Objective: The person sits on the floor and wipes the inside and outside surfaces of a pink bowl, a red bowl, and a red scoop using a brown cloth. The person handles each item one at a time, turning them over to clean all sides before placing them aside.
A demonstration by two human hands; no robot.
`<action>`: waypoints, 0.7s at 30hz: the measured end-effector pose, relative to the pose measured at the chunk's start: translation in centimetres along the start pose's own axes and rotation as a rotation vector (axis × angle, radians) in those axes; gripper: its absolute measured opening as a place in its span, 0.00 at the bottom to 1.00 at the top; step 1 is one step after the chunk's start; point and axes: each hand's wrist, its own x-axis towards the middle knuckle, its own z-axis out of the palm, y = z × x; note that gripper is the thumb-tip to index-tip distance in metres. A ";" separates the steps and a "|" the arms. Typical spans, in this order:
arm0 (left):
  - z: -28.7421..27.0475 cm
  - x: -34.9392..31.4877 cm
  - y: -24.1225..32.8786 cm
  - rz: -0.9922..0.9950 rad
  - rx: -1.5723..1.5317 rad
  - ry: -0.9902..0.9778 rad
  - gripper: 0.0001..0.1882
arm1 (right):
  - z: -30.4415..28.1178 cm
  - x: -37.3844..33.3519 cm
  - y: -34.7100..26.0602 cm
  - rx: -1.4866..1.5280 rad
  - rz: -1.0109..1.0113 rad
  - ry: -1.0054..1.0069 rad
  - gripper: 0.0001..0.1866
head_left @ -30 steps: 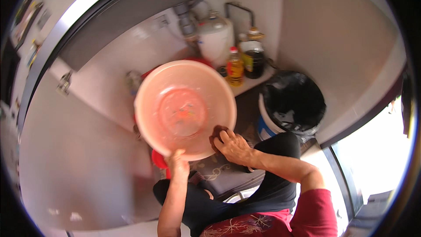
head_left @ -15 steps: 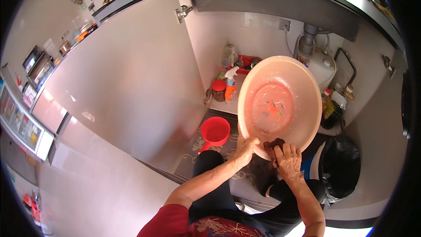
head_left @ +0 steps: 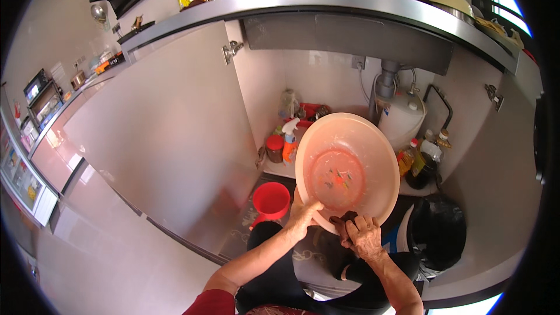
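Note:
A peach-coloured plastic basin is tilted with its inside facing me, in front of the open cupboard. My left hand is closed on its lower left rim, the thumb over the edge. My right hand is closed on a dark brown cloth at the lower rim; the cloth's far part is hidden under the fingers. The basin's round bottom has a small coloured print. Left of the basin, a red dipper with a handle stands on the dark patterned mat.
A spray bottle and a red-lidded jar stand inside the cupboard, left of the basin. Sauce bottles, a white tank and a drain pipe are at its right. A bin with a black bag stands near my right knee.
The view has tilted up, so more of the countertop shows and everything sits lower and further left. Both hands keep their holds; the right hand and cloth stay at the basin's lower rim.

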 end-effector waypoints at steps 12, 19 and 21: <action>-3.7 -0.2 -2.0 -0.046 0.283 -0.044 0.57 | -2.6 -2.7 -1.0 0.269 0.092 -0.193 0.17; -6.8 1.5 -0.3 0.163 0.387 0.119 0.48 | 2.2 -5.0 -1.4 0.304 0.167 -0.462 0.12; -5.3 1.6 2.1 0.057 0.377 0.118 0.46 | 3.1 -4.1 -2.2 0.277 0.107 -0.446 0.12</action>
